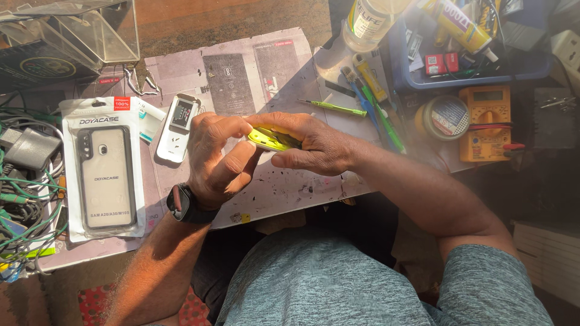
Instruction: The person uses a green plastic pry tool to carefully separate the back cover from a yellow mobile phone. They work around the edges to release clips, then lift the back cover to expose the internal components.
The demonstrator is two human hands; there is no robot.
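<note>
One yellow phone part (270,139), pinched in right hand (314,145); left hand (219,160) curled against its end, thumb touching, wrist watch (181,204) up.

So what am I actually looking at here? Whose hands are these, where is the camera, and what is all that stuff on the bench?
There is no machine here: a person works with two bare hands, and the one picture comes from a camera worn on their head, looking down. The right hand holds a small yellow-green device, and the fingers of the left hand press on its end. The left wrist wears a black watch. On the marked work mat lie a packaged phone case, a white phone part and a green screwdriver. To the right stand a yellow multimeter, a round tin and a blue tray of tubes and tools. Tangled cables sit at the far left.
</note>
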